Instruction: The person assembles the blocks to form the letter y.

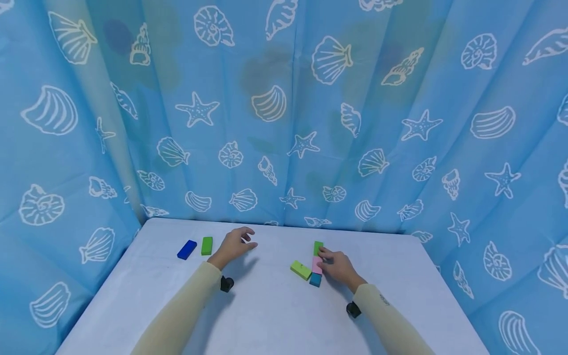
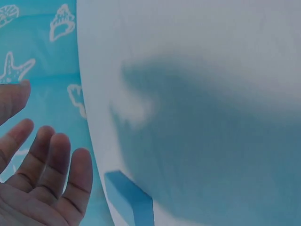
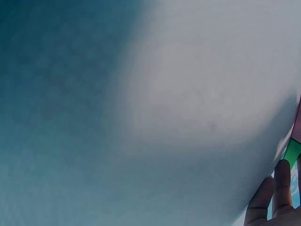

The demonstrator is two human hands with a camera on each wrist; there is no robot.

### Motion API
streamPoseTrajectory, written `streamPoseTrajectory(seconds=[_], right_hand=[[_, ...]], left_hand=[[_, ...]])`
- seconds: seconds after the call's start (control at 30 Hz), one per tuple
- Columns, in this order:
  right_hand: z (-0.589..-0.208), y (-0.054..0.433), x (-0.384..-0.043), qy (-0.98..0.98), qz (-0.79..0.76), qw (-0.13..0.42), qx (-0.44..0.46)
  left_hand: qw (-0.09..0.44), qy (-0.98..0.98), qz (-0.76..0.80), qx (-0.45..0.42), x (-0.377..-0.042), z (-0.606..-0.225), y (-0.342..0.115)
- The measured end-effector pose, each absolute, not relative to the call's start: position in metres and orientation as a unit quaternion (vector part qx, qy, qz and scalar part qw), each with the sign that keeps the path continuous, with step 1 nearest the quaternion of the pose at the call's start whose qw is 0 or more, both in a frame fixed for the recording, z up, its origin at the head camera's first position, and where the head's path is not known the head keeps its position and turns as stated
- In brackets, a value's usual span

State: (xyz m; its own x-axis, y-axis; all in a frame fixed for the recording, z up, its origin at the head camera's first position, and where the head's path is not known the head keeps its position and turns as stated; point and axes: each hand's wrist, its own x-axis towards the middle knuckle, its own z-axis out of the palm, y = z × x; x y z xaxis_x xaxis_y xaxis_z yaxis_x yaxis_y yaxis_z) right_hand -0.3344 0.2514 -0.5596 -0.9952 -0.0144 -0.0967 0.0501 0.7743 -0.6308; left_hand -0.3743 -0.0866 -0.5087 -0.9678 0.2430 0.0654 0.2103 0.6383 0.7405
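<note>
My left hand (image 1: 233,245) hovers over the white table with its fingers spread and nothing in them; the left wrist view also shows its fingers (image 2: 56,165) apart. My right hand (image 1: 339,266) is at a short row of blocks, its thumb and index finger on a pink block (image 1: 316,265). Beyond the pink block lies a green block (image 1: 318,246), and a blue block (image 1: 315,280) sits at the near end. A yellow-green block (image 1: 301,269) lies slantwise left of the row. In the right wrist view, fingers (image 3: 282,183) reach toward the green block's edge.
Left of my left hand lie a dark blue block (image 1: 187,249) and another green block (image 1: 206,245). The white tabletop (image 1: 266,315) ends at a blue curtain (image 1: 284,123) with white shell prints, which hangs behind and at both sides.
</note>
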Motion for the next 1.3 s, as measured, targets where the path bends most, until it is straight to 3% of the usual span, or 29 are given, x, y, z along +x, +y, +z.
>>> streamPoseTrajectory(seconds=[0.5, 0.73, 1.03, 1.3], right_hand=[[-0.552, 0.244, -0.346, 0.937, -0.346, 0.045, 0.005], [-0.563, 0.25, -0.334, 0.939, -0.342, 0.045, 0.014], [-0.559, 0.251, -0.331, 0.936, -0.349, 0.043, -0.001], [-0.559, 0.251, -0.332, 0.937, -0.347, 0.047, 0.006]], left_hand=[[0.0, 0.912, 0.4, 0.094, -0.383, -0.498, -0.113], [0.009, 0.908, 0.408, 0.096, -0.379, -0.522, -0.106], [-0.022, 0.913, 0.398, 0.088, -0.377, -0.517, -0.11], [-0.016, 0.912, 0.403, 0.076, -0.377, -0.516, -0.115]])
